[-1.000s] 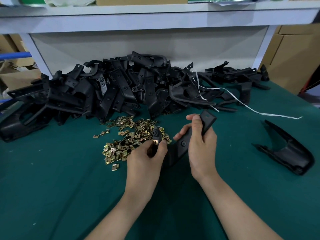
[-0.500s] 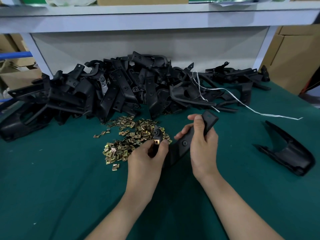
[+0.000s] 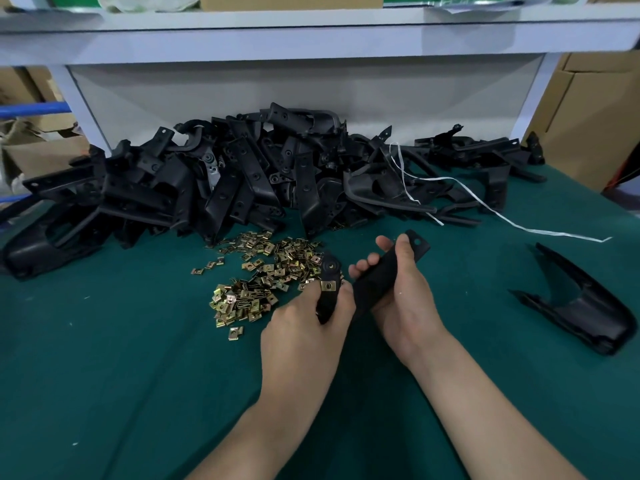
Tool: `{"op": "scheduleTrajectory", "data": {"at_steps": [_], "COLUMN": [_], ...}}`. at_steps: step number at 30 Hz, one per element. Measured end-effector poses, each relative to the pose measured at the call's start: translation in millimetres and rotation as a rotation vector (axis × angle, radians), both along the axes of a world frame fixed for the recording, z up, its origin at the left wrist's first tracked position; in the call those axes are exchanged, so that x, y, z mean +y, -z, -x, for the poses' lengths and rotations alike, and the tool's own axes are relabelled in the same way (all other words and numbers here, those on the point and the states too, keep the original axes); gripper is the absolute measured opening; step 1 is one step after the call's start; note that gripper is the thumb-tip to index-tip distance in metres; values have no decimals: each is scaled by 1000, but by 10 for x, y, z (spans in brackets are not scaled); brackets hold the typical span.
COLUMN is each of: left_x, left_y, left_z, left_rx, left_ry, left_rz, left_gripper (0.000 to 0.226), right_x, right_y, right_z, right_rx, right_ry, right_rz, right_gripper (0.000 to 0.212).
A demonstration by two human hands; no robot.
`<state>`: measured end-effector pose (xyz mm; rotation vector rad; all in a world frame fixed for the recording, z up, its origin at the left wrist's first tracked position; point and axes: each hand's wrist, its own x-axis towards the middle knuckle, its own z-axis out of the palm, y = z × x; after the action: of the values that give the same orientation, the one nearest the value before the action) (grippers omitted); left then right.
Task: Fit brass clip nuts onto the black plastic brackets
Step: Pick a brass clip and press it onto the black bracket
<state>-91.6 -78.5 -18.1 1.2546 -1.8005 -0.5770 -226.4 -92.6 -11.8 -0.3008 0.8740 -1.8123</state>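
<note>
Both my hands hold one black plastic bracket [image 3: 375,275] above the green table. My right hand [image 3: 401,292] wraps around its long arm, whose holed end sticks out past my fingers. My left hand [image 3: 304,334] pinches the bracket's round-tipped end, where a brass clip nut [image 3: 328,285] sits between my thumb and forefinger. A loose heap of brass clip nuts [image 3: 263,278] lies just left of my hands. A big pile of black brackets [image 3: 242,181] fills the back of the table.
One separate black bracket [image 3: 588,306] lies at the right on the green table mat [image 3: 104,358]. A white strap [image 3: 502,213] trails from the pile toward the right. A white shelf [image 3: 311,39] runs overhead, and cardboard boxes [image 3: 588,109] stand at the right.
The bracket and both hands have shifted only slightly; the brass clip nut stays pinched on the bracket's end under my left thumb.
</note>
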Motion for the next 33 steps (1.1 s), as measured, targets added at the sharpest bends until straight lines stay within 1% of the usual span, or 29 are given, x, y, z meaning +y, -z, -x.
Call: {"op": "scheduleTrajectory", "data": {"at_steps": [4,7,14,18,29,31,33], "left_x": [14,32,37,43,-11,-20,-33], "left_y": [9,15,-14,-59,-101,-91,-84], "left_z": [0,3,-8,-14,-16,-30,-54], "left_rx": [-56,-115,-156,-212,-221,-206,-198], "left_ry": [-17,-22,-20,-5,30,42,51], "left_rz": [66,71,-54,-89,-143,-142,-99], "left_gripper": [41,40,42,43,40,42,48], "right_x": [-8,-17,-39,-41,-47,-47,-46], "right_y": [9,17,44,48,61,71,69], "right_z": [3,2,1,3,10,21,41], "right_rx": [-10,1,14,31,48,35,21], "right_ry": [-2,-20,-26,-32,-24,-25,-7], "right_rz": [-4,-13,-17,-17,-21,-13,-14], "right_gripper": [35,35,35,35,34,34,33]}}
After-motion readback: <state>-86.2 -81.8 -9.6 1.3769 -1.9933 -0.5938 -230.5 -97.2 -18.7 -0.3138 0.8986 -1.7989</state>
